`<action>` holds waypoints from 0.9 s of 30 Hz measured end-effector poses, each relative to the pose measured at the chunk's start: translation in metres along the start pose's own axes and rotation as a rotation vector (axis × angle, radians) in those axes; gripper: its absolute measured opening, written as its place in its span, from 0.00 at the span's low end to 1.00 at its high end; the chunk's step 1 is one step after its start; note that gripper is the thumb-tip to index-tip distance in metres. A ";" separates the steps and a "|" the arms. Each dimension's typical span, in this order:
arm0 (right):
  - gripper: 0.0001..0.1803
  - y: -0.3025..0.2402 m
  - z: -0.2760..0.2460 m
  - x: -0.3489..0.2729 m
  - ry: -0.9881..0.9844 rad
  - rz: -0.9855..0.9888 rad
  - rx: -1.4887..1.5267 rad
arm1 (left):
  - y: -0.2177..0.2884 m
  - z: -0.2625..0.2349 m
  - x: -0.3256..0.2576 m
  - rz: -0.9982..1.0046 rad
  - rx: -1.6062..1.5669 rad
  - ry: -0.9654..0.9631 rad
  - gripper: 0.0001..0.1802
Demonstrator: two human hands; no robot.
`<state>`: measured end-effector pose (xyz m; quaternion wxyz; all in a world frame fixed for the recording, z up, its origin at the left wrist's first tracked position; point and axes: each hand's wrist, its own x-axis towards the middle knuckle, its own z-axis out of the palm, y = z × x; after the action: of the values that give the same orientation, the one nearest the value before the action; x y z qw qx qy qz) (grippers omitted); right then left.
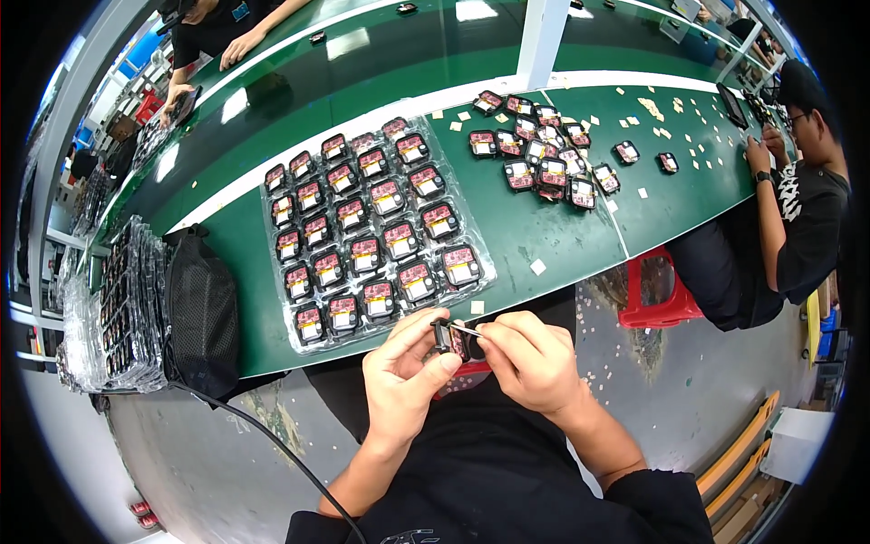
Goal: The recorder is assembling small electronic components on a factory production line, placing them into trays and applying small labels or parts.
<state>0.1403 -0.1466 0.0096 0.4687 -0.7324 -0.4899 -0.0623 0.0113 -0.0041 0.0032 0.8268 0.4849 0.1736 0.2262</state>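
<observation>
My left hand (405, 374) is closed around a small black rounded-square device (453, 343), held up just off the table's near edge. Part of its reddish inner face shows between my hands. My right hand (533, 361) pinches a thin metal tool (468, 330), whose end meets the device's top edge; its exact kind is too small to make out. Beyond my left hand, a clear plastic tray (485, 263) carries rows of similar black devices with red, yellow and white faces. More such devices (553, 170) lie in a loose heap to the right of the tray.
Small pale square pieces (537, 267) are scattered over the green table (507, 245) and floor. Stacked filled trays (127, 308) and a black bag (201, 299) stand at left, a black cable (272, 440) below. A co-worker (797, 199) sits at right near a red stool (652, 299); another person (217, 36) works across.
</observation>
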 end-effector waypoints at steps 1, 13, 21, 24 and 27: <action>0.09 0.002 0.001 0.001 0.003 -0.035 -0.027 | 0.003 0.001 0.000 0.000 0.006 0.000 0.30; 0.24 0.059 0.006 0.043 0.017 0.359 -0.529 | 0.032 -0.004 0.020 0.007 0.049 -0.066 0.31; 0.15 0.068 0.013 0.048 -0.026 0.424 -0.583 | 0.054 -0.005 0.088 0.251 0.520 0.029 0.20; 0.12 0.063 0.013 0.037 0.031 0.350 -0.550 | 0.057 -0.018 0.131 0.404 0.716 0.157 0.13; 0.13 0.058 0.011 0.035 0.060 0.360 -0.553 | 0.067 -0.029 0.177 0.505 1.079 0.218 0.13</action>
<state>0.1992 -0.1198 -0.0131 0.2699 -0.9046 -0.3030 -0.1303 0.1306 0.1416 0.0363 0.3626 0.8359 0.2270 0.3438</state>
